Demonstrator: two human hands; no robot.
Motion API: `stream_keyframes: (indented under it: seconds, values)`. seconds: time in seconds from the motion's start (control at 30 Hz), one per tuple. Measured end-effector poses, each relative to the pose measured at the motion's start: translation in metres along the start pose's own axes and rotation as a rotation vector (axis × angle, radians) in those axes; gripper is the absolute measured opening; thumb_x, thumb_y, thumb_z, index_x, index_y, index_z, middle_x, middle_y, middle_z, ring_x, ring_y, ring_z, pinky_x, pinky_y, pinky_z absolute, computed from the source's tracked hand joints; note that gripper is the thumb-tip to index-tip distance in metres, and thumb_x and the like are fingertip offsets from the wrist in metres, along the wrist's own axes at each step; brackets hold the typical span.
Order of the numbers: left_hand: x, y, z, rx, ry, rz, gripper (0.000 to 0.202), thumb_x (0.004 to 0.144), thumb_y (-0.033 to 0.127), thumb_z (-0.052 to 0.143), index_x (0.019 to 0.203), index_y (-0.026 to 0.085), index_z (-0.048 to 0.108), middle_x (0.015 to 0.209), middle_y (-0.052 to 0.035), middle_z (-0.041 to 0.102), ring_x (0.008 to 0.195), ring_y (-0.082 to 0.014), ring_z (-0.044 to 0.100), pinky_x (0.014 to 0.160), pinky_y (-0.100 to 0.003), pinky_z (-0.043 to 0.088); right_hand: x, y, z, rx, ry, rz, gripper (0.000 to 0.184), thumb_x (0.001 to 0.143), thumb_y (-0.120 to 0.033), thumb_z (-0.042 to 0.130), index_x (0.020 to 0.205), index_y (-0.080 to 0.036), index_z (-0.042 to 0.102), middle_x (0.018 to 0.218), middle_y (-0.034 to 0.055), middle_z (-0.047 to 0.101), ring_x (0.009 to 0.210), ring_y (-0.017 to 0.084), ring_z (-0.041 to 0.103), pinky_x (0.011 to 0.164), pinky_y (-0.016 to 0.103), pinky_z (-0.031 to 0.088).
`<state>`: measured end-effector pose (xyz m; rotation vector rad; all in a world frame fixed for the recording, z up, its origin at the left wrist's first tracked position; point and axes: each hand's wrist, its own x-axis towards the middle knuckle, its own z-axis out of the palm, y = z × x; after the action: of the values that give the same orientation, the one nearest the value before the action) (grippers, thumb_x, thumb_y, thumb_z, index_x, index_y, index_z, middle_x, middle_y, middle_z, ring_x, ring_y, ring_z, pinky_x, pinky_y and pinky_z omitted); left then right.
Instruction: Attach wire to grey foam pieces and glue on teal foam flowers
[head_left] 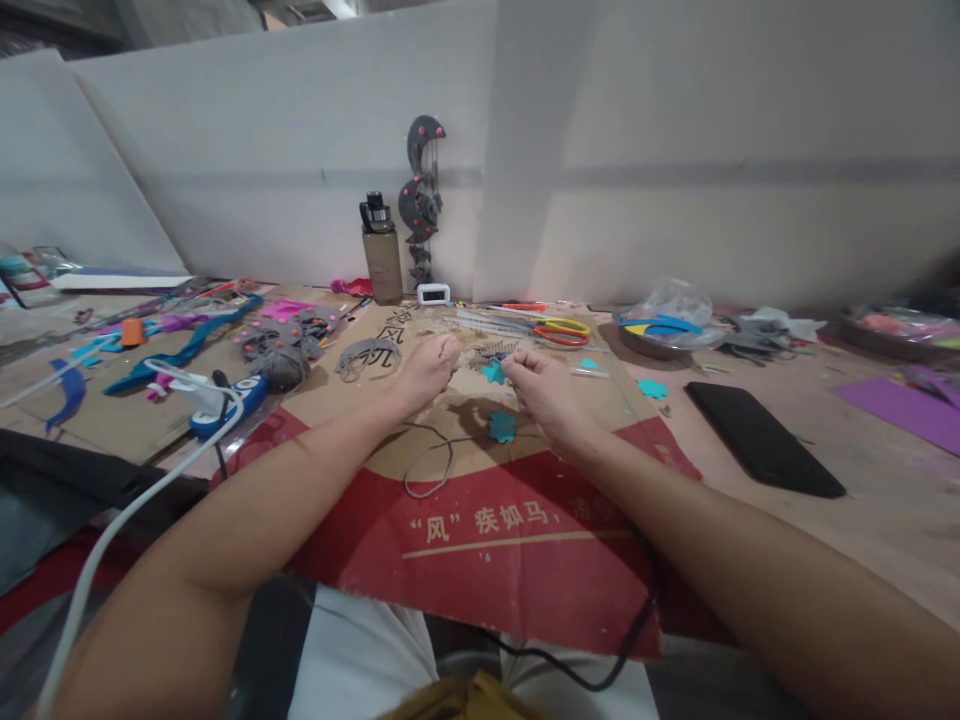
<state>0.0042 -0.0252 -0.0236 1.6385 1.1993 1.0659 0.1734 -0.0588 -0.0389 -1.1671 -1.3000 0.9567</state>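
My left hand [431, 372] is closed in a fist-like pinch above the cardboard; whatever its fingers hold is too small to make out. Close by on the right, my right hand [538, 388] pinches a teal flower-shaped piece [493, 373] between thumb and fingertips. A second teal flower-shaped piece [502, 427] is just below the hands, over the cardboard sheet [480, 520]. A thin grey cord [428, 494] loops to the left of that lower piece and runs towards it.
Scissors [562, 331] with yellow and orange handles lie behind my hands. A bottle [383, 260] and small white clock [433, 294] stand by the wall, near a hanging grey moon-shaped decoration [420, 215]. Rightward are a bowl [660, 338] and black phone [763, 438]; leftward, a hot glue gun [225, 403].
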Motion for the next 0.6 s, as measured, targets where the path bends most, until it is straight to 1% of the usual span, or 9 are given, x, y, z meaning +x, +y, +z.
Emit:
stream_keyframes:
  seconds: [0.07,0.13,0.23,0.3,0.37,0.47,0.53,0.6]
  values:
    - [0.0029,-0.0027,-0.0007,0.026,-0.028,0.041,0.033,0.090,0.042,0.043,0.065,0.020,0.040,0.053,0.0066,0.036,0.040,-0.0056,0.029,0.042,-0.020,0.025,-0.0003,-0.0007,0.0000,-0.005,0.001,-0.003,0.020,0.070,-0.040,0.061,0.068,-0.021,0.054,0.048,-0.0072,0.039,0.043,0.008,0.028,0.046,0.026,0.024]
    - [0.0052,-0.0041,-0.0006,0.031,-0.050,0.055,0.032,0.091,0.039,0.042,0.066,0.019,0.041,0.053,0.0063,0.038,0.040,-0.0056,0.033,0.042,-0.019,0.028,-0.0008,-0.0016,0.0001,-0.006,0.000,-0.004,0.020,0.071,-0.040,0.060,0.068,-0.021,0.054,0.048,-0.0075,0.038,0.044,0.009,0.028,0.046,0.026,0.024]
    - [0.0065,-0.0039,0.0003,0.003,-0.069,0.058,0.016,0.087,0.024,0.048,0.073,0.017,0.050,0.062,0.0026,0.053,0.049,-0.0071,0.048,0.047,-0.019,0.039,-0.0015,-0.0025,0.0003,-0.006,-0.003,0.001,0.019,0.071,-0.040,0.059,0.069,-0.021,0.054,0.047,-0.0081,0.036,0.044,0.009,0.028,0.046,0.026,0.024]
    - [0.0061,-0.0032,0.0004,-0.009,-0.085,0.072,0.004,0.083,0.017,0.053,0.081,0.016,0.056,0.070,-0.0001,0.060,0.056,-0.0078,0.054,0.051,-0.019,0.042,-0.0016,-0.0027,0.0002,-0.012,-0.003,0.000,0.018,0.071,-0.039,0.058,0.069,-0.021,0.054,0.047,-0.0083,0.036,0.043,0.009,0.028,0.047,0.026,0.024]
    - [0.0051,-0.0028,-0.0004,-0.018,-0.108,0.070,0.007,0.083,0.019,0.055,0.085,0.015,0.060,0.069,-0.0006,0.062,0.056,-0.0075,0.054,0.050,-0.019,0.041,-0.0016,-0.0026,-0.0002,-0.020,-0.006,-0.001,0.017,0.071,-0.038,0.058,0.068,-0.022,0.053,0.047,-0.0083,0.036,0.044,0.009,0.028,0.047,0.026,0.024]
    - [0.0034,-0.0032,-0.0023,-0.028,-0.140,0.050,0.020,0.088,0.031,0.053,0.084,0.014,0.063,0.060,0.0013,0.058,0.046,-0.0064,0.049,0.045,-0.019,0.037,-0.0019,-0.0027,-0.0006,-0.031,-0.006,-0.002,0.016,0.071,-0.037,0.057,0.068,-0.022,0.053,0.049,-0.0077,0.038,0.044,0.009,0.030,0.047,0.026,0.024]
    - [0.0025,-0.0028,-0.0027,-0.029,-0.135,0.028,0.029,0.091,0.037,0.047,0.076,0.015,0.060,0.054,0.0026,0.053,0.043,-0.0064,0.046,0.043,-0.019,0.035,-0.0025,-0.0031,-0.0006,-0.039,-0.004,-0.006,0.016,0.072,-0.037,0.057,0.069,-0.021,0.054,0.050,-0.0072,0.040,0.045,0.009,0.031,0.048,0.026,0.025]
    - [0.0016,-0.0009,-0.0018,-0.027,-0.108,0.017,0.037,0.093,0.040,0.043,0.067,0.016,0.053,0.051,0.0028,0.050,0.042,-0.0066,0.045,0.043,-0.019,0.035,-0.0033,-0.0036,-0.0002,-0.040,-0.003,-0.011,0.017,0.072,-0.038,0.057,0.069,-0.021,0.053,0.051,-0.0070,0.040,0.045,0.009,0.031,0.048,0.027,0.025]
